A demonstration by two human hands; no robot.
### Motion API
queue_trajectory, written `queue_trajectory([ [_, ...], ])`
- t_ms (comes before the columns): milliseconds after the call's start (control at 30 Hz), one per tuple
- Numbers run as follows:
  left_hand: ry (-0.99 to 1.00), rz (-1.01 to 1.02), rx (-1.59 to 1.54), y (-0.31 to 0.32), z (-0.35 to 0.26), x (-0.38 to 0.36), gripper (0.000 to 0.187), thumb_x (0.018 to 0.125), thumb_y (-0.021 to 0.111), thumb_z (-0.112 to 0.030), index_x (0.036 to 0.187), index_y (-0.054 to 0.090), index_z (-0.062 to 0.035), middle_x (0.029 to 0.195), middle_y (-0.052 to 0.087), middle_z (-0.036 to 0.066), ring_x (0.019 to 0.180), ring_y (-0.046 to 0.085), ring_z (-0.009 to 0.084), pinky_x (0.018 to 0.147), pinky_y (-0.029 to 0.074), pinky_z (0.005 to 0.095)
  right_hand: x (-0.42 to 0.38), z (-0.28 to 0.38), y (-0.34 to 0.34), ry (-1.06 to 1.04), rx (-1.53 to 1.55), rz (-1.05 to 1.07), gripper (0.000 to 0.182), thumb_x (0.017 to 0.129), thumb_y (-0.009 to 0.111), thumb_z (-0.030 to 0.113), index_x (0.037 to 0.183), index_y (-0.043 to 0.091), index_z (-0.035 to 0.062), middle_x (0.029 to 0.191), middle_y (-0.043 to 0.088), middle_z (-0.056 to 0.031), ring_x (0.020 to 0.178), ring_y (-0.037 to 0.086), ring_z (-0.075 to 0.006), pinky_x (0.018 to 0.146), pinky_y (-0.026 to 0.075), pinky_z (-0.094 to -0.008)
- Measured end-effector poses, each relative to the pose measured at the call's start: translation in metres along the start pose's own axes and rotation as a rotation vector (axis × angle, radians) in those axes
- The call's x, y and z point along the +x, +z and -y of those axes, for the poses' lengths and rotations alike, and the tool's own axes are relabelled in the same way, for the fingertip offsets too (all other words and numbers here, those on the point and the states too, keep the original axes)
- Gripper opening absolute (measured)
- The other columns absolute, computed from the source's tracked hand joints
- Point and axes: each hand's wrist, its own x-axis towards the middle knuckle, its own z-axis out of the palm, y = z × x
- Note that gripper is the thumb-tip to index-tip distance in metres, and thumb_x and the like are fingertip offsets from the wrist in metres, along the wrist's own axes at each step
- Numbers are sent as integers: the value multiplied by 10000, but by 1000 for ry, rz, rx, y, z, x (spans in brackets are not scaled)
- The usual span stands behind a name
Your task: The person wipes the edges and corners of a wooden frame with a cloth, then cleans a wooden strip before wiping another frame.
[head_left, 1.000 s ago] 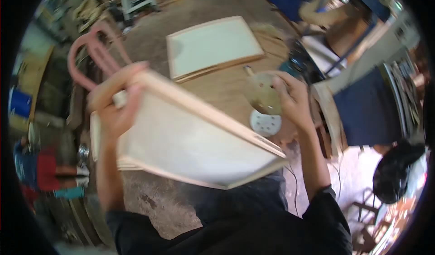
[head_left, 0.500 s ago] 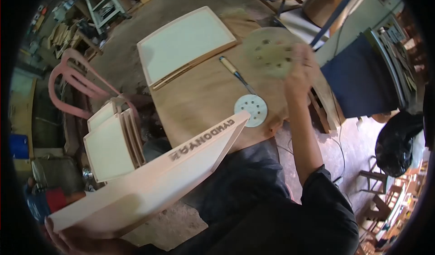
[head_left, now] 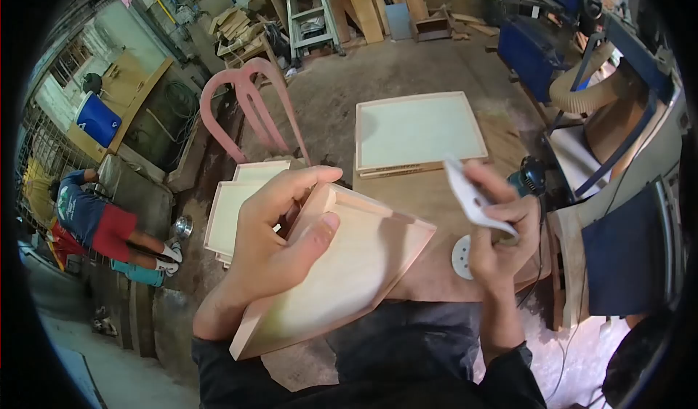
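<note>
My left hand (head_left: 273,242) grips a shallow wooden tray (head_left: 349,274) by its frame, thumb on the inside. The tray is tilted over my lap, with its pale inner panel facing me. In my right hand (head_left: 502,245) is a white sanding disc (head_left: 469,194), bent between fingers and thumb and slightly blurred, just right of the tray and apart from it. Another sanding disc (head_left: 461,258) with holes lies on the brown worktable (head_left: 429,282), partly hidden behind my right hand. At the table's far side rests a second tray (head_left: 418,129).
A power sander (head_left: 531,176) with a cord stands at the table's right edge. Several more trays (head_left: 227,216) are stacked to the left, by a pink chair (head_left: 247,111). Further left, a person (head_left: 94,209) bends over. Wood scraps and a white ladder-like frame (head_left: 313,20) are behind.
The view has swung left. The held tray has turned, its lettered side now out of sight. My right hand has brought the disc from above the table's right side towards the tray, and it now looks bent.
</note>
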Motion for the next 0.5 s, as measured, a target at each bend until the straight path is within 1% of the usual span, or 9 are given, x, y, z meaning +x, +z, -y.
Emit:
queue_trajectory([
  [33, -66, 9, -115, 0, 2, 5, 401, 869, 709, -96, 1253, 628, -11, 848, 628, 6, 684, 534, 63, 588, 393, 213, 1, 3, 2, -3, 8, 48, 238, 842, 631, -135, 968, 483, 2, 1201, 650, -318, 1160, 659, -362, 923, 556, -384],
  [67, -104, 55, -196, -3, 2, 7, 409, 889, 704, -96, 1277, 611, -7, 981, 650, 25, 859, 589, 80, 751, 458, 227, 5, 6, 5, -16, -17, 85, 256, 821, 631, -148, 994, 509, -6, 1210, 653, -303, 1155, 662, -368, 927, 557, -389],
  [167, -163, 87, -446, -3, 7, 9, 418, 890, 703, -95, 1287, 606, -5, 1101, 632, 61, 1001, 580, 111, 894, 443, 272, 15, 23, 18, -44, -115, 218, 362, 761, 633, -167, 1087, 585, -18, 1226, 667, -255, 1140, 668, -385, 937, 557, -404],
  [200, -130, 88, -466, -2, 10, 7, 425, 893, 692, -82, 1295, 593, 16, 1221, 607, 90, 1134, 558, 137, 992, 406, 301, 24, 28, 24, -73, -171, 277, 410, 743, 637, -159, 1127, 609, -17, 1223, 674, -236, 1134, 668, -391, 939, 557, -409],
  [300, -106, 93, -650, 7, 16, 5, 414, 900, 660, -72, 1292, 587, 37, 1270, 602, 103, 1167, 571, 158, 1005, 421, 309, 30, 41, 43, -161, -299, 347, 505, 747, 659, -32, 1249, 660, 18, 1284, 652, -187, 1190, 623, -404, 978, 526, -460],
  [333, -229, 105, -861, 11, 10, 3, 414, 901, 626, -76, 1294, 575, 41, 1270, 607, 98, 1191, 569, 171, 1023, 424, 317, 32, 45, 47, -215, -382, 369, 487, 758, 663, 4, 1245, 664, 26, 1301, 641, -184, 1207, 610, -401, 989, 517, -463],
  [433, -248, 210, -956, 17, 29, 2, 431, 897, 620, -101, 1304, 559, 30, 1282, 602, 104, 1177, 574, 171, 1021, 431, 318, 26, 57, 52, -269, -541, 463, 494, 794, 625, 124, 1273, 624, 3, 1404, 568, -168, 1276, 543, -409, 1031, 473, -489],
  [467, -231, 187, -842, 19, 31, -1, 477, 854, 636, -99, 1305, 547, 27, 1303, 595, 129, 1204, 556, 183, 1035, 424, 330, 23, 61, 52, -251, -583, 477, 515, 793, 616, 138, 1283, 602, -18, 1409, 558, -178, 1274, 540, -417, 1034, 469, -496],
  [500, -112, 139, -788, 25, 62, -2, 480, 839, 609, -126, 1293, 555, 20, 1289, 595, 158, 1226, 541, 197, 1052, 418, 354, 22, 61, 54, -265, -581, 458, 536, 789, 611, 149, 1291, 580, -38, 1417, 541, -192, 1281, 528, -421, 1052, 451, -505],
])
